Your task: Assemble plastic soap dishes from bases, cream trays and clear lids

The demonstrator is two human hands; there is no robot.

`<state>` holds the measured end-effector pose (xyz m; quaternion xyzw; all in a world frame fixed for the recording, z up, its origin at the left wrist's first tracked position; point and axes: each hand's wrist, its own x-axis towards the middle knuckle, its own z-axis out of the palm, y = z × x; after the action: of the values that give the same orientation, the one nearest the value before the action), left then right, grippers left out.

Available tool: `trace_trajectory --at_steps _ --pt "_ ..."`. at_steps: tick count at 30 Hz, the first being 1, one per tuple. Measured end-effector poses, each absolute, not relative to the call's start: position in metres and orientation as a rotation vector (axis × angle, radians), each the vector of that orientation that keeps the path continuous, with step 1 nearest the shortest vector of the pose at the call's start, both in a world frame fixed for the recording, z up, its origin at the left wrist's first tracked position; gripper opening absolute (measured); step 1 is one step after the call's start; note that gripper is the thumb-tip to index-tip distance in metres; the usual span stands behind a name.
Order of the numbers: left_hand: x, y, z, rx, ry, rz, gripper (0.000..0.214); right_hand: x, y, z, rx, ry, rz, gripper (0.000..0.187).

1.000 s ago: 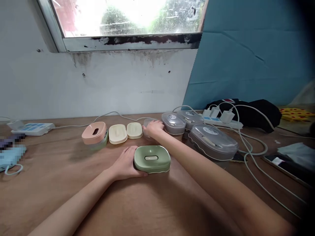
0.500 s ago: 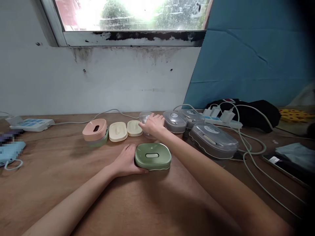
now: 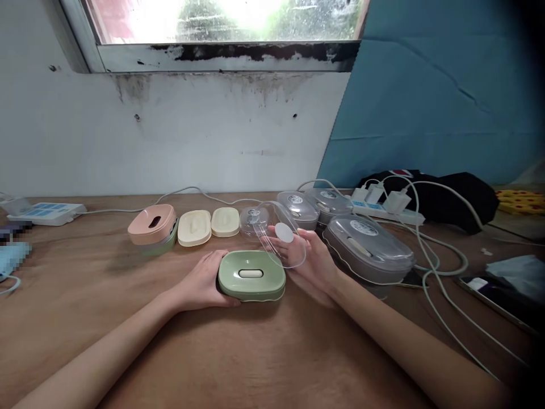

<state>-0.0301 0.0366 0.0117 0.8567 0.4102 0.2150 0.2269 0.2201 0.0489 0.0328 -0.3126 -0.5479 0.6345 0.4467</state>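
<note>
On the wooden table, my left hand (image 3: 200, 282) grips the left side of a green oval box (image 3: 251, 275) with a pale inset in its lid; the fingers behind it are partly hidden. To the right of that box, my right hand (image 3: 313, 258) holds a clear plastic lid (image 3: 293, 255) tilted upright, its fingers seen through it. A round white sticker marks the lid. Behind it lies another clear lid (image 3: 251, 222). Two cream lids (image 3: 195, 228) rest side by side farther left, next to a pink-topped box (image 3: 152, 225).
At the right stand grey boxes with clear covers (image 3: 368, 244). Beyond them are a power strip (image 3: 387, 213) with chargers, looping white cables (image 3: 430, 255) and a phone (image 3: 498, 301). Another power strip (image 3: 46, 213) sits at the far left. A wall closes off the back.
My right hand has lifted a clear lid from the row at the back and brought it nearer and to the right. My left hand stays on the green box.
</note>
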Motion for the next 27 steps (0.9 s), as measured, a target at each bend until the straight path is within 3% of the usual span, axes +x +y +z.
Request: trace_trajectory --at_steps 3,7,18,27 --pt "-0.031 0.037 0.013 2.336 1.123 0.594 0.086 0.224 0.05 0.034 -0.748 -1.37 1.528 0.052" --pt "-0.031 0.037 0.013 2.31 1.115 0.621 0.086 0.225 0.046 0.032 -0.794 -1.749 1.305 0.066" --pt "-0.032 0.037 0.014 2.343 1.079 0.607 0.093 0.21 0.044 0.025 -0.892 -2.341 0.868 0.079" --pt "-0.032 0.038 0.012 2.295 1.112 0.639 0.096 0.206 0.041 0.035 -0.881 -2.478 0.759 0.078"
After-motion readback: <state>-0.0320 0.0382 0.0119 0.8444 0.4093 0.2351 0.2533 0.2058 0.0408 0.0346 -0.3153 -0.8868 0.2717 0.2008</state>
